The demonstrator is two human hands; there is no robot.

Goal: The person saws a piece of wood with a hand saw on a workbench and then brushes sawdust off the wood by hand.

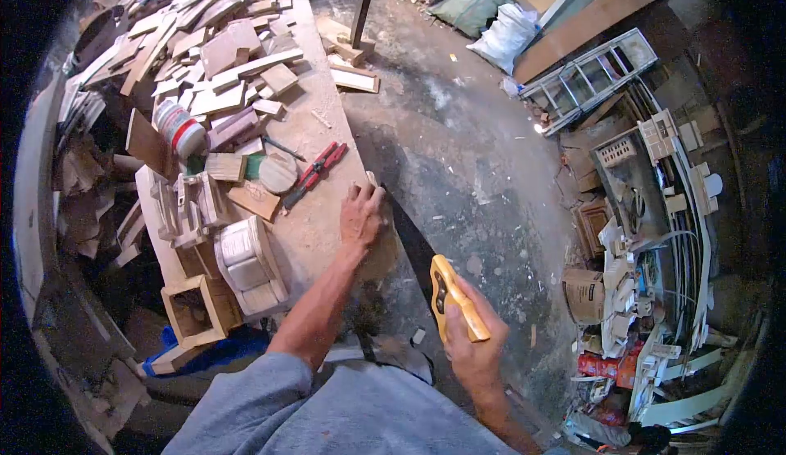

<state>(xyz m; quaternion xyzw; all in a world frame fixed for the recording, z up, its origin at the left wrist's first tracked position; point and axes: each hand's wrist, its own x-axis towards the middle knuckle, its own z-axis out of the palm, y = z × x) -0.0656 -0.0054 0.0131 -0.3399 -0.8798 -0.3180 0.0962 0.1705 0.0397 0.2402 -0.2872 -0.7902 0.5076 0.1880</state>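
Observation:
My right hand (477,332) is wrapped around the yellow handle of a hand saw (418,245). The dark blade slants up and left from the handle to the workbench edge, close beside my left hand. My left hand (363,216) is closed and rests at the edge of the wooden workbench (327,246). A small pale piece of wood (371,177) pokes out past its fingers; the rest of it is hidden. Left of that hand lie red-and-black pliers (315,175), a dark thin tool (284,149) and a round wooden disc (278,174).
Wood offcuts (237,70) heap over the bench's far end. A white tub (180,128), a wooden box frame (195,312) and shaped wooden blocks (248,263) stand at left. Across the concrete floor (491,201) are a ladder (589,78), a cardboard box (583,295) and white sacks (506,36).

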